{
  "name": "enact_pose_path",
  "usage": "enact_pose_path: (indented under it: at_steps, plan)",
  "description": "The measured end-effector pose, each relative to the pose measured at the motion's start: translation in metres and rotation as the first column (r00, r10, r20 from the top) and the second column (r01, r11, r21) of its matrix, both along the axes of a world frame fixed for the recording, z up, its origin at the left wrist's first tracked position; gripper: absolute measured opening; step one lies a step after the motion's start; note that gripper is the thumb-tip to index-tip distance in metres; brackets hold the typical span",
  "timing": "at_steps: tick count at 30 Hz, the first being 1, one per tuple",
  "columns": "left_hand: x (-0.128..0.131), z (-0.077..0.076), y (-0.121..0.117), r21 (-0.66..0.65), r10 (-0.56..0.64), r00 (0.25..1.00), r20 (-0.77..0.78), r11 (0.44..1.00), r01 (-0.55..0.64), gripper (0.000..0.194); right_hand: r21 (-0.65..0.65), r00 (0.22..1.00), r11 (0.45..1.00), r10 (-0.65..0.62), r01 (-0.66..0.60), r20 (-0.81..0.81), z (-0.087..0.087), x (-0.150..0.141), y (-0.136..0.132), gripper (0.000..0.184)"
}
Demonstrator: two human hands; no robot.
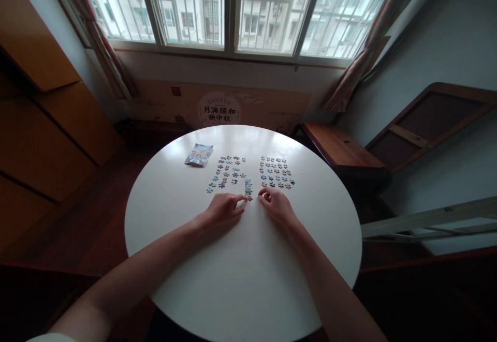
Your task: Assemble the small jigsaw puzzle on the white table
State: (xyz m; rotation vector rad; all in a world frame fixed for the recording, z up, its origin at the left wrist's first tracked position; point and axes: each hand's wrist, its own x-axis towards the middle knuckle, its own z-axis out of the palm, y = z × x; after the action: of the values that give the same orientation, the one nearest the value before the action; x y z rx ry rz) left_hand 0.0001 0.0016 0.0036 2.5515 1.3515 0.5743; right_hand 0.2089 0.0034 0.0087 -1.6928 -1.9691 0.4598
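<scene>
Head view: narrow puzzle strip (pixel 247 186); blue-topped, mottled below

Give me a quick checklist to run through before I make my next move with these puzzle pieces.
1. Strip of joined pieces resting on the table: ok.
2. Both hands well away from the strip: not ok; the left hand has its fingertips right at the near end.
3. Gap between the right hand and the strip: ok, bare tabletop shows.
4. Right hand free of any piece: cannot tell, its fingertips are curled together.
5. Left loose pieces and right loose pieces in separate groups: ok.
6. Every loose piece picture side up: cannot tell, too small.
</scene>
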Motion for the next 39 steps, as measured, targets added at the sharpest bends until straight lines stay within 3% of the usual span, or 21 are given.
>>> enact_pose_path:
  at_steps: [39]
  plan:
    - [-0.0006, 0.0026, -0.0003, -0.033, -0.002, 1.0, 0.029, 0.999, 0.003, 0.029, -0.026, 1.0, 1.0, 0.007, -0.007, -0.006, 0.0025, -0.0002, -0.0007, 0.014]
